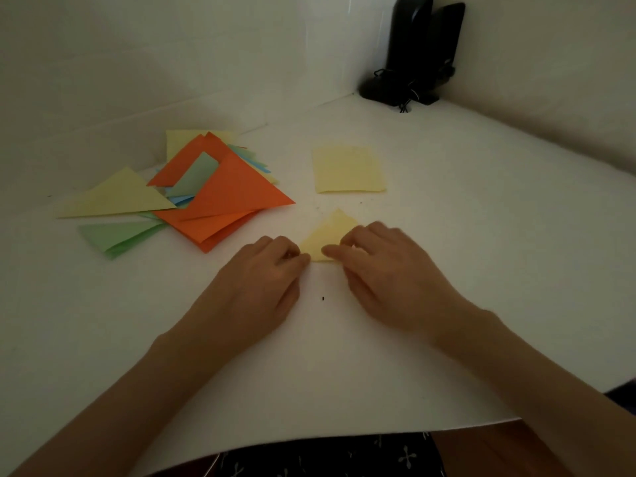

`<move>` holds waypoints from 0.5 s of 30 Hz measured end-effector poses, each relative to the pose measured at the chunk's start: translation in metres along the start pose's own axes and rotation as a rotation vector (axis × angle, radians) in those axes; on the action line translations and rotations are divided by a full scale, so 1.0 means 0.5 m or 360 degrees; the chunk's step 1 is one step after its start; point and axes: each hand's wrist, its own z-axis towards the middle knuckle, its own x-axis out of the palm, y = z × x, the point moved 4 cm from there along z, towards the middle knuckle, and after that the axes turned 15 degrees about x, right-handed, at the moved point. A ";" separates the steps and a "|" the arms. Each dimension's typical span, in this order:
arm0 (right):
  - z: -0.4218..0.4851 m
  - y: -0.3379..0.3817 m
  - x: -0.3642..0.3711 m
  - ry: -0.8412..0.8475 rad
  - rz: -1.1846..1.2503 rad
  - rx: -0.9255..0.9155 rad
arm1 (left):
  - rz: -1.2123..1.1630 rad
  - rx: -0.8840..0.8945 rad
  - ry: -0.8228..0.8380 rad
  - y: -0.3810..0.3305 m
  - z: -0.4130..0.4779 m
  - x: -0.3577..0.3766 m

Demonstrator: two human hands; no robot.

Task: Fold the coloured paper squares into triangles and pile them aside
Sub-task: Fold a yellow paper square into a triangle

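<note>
Head view: pale yellow paper triangle [327, 235]

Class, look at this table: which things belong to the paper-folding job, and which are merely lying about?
Job:
small yellow folded paper triangle, gripped by left hand and right hand
flat yellow paper square
pile of orange, green, yellow and blue folded paper triangles

Lying about:
two black speakers with tangled cables, in the far corner

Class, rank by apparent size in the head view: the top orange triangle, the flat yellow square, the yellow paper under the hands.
Largest, about alike, so unranked: top orange triangle and flat yellow square.
Smallest: yellow paper, partly hidden by the left hand and right hand.
</note>
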 end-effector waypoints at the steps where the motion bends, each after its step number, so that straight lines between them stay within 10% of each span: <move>1: -0.009 0.007 0.010 0.0039 -0.0013 0.0016 | -0.0019 -0.0010 -0.0006 -0.004 -0.004 0.000; 15: -0.070 -0.077 -0.018 -0.0054 -0.0209 0.0473 | 0.0019 -0.0106 -0.0002 -0.012 -0.012 -0.015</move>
